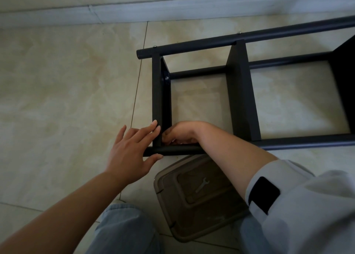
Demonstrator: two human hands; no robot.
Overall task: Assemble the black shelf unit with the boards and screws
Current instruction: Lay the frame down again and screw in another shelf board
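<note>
The black shelf unit [238, 92] lies on its side on the tiled floor [67, 90], its round tubes running left to right and three boards standing across them. Your left hand [130, 153] is spread flat, fingers straight, steadying the end board [157, 100] where it meets the near tube [172, 151]. Your right hand [180, 132] is curled in behind that corner, fingertips bunched as if on a screw (the screw itself is hidden, so I cannot tell what it pinches).

Expect the frame to be stiff and fairly heavy, the painted tubes smooth and apt to roll. Hold it by a tube close to a joint, not by a board's thin edge. A small wrench [201, 184] lies in the brown tray [167, 186] by your knee.
</note>
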